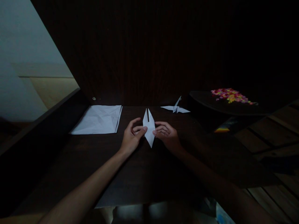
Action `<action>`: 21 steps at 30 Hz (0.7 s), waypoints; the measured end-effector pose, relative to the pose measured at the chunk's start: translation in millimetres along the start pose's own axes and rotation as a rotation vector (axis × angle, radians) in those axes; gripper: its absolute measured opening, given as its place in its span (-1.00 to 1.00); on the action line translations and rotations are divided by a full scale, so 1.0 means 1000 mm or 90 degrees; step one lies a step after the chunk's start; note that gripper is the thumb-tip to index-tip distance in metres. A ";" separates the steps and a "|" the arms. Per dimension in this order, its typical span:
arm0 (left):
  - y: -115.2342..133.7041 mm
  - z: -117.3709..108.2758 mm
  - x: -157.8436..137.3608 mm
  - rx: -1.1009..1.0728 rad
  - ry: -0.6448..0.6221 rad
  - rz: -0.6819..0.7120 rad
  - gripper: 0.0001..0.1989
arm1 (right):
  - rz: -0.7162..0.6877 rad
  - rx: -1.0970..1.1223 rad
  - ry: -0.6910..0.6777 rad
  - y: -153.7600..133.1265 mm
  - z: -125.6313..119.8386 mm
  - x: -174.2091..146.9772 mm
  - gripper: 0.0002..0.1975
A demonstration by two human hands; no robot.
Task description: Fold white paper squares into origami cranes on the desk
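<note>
A white folded origami paper (149,129) is held between my two hands, a little above the dark desk (130,174). Its far end splits into two narrow points, and its near end tapers to a single point. My left hand (133,134) pinches the left edge, thumb on top and index finger raised. On the right edge, my right hand (168,135) grips with its thumb on top and the other fingers curled behind. Beyond the hands, to the right, a finished-looking white paper crane (176,109) stands with its wings spread.
A stack of white paper sheets (97,119) lies at the desk's left. A dark raised shelf (201,99) at the right bears a heap of small pink, red and yellow pieces (231,94). A dark panel (140,53) closes the back, and a low ledge (42,124) borders the left.
</note>
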State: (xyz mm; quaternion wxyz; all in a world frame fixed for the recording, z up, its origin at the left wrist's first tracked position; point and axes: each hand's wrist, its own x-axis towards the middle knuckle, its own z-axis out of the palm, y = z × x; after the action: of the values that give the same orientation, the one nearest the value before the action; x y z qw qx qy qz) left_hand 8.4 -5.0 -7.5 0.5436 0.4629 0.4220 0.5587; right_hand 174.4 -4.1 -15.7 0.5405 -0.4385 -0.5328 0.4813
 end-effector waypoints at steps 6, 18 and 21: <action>-0.003 -0.002 0.000 -0.005 -0.013 -0.001 -0.55 | 0.047 0.026 -0.028 -0.004 0.001 0.001 -0.63; 0.001 -0.002 -0.003 0.010 -0.043 -0.022 -0.56 | 0.045 -0.011 -0.013 -0.003 -0.001 0.000 -0.70; 0.002 -0.002 -0.002 -0.016 -0.057 -0.044 -0.59 | 0.042 -0.021 -0.015 -0.005 -0.001 -0.002 -0.72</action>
State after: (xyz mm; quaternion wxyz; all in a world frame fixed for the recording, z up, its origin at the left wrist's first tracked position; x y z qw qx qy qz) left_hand 5.9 -7.0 -6.2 0.5869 0.4656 0.4061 0.5233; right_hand 175.5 -7.2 -10.7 0.5110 -0.4587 -0.5322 0.4952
